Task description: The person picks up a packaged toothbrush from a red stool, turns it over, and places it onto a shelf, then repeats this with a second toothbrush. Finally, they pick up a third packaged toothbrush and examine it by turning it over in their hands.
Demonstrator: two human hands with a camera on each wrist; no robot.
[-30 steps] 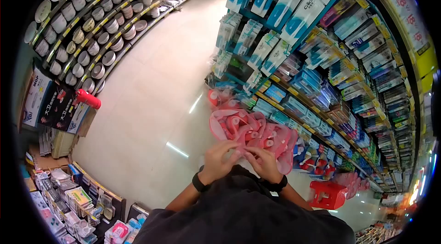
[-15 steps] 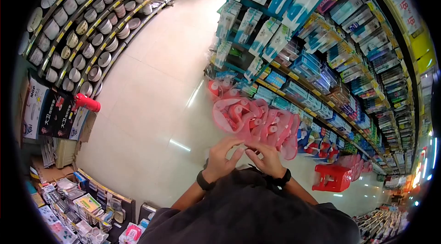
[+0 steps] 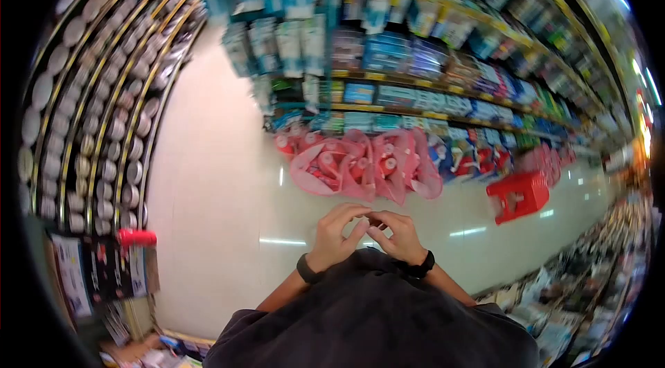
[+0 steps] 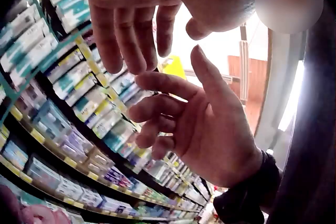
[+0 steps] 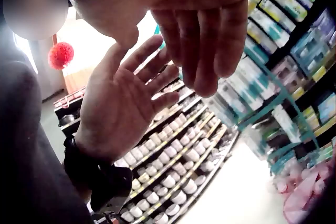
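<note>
In the head view, my left hand (image 3: 337, 238) and right hand (image 3: 397, 238) meet in front of the dark shirt. Fingertips come close together and the thumbs point toward each other. Nothing shows between them. From the left wrist, the left hand (image 4: 142, 3) spans the top with its fingers loosely bent, and the right hand (image 4: 210, 124) faces it, palm in view. The right wrist view has the right hand (image 5: 184, 19) above and the left hand (image 5: 118, 108) below. Each wrist wears a black band. Beyond the hands lies a row of pink mesh bundles (image 3: 402, 167) with red parts.
Shelves of boxed goods (image 3: 415, 98) run across the back and right, with hanging packets (image 3: 270, 42) at their near end. Bowl shelves (image 3: 97, 119) line the left. A red plastic stool (image 3: 518, 196) stands right on the shiny floor (image 3: 208, 181). A red cylinder (image 3: 137, 237) sits lower left.
The head view has turned to the right, so shelves and pink bundles shift left. The hands, joined at the fingertips a second ago, keep nearly the same pose before the body.
</note>
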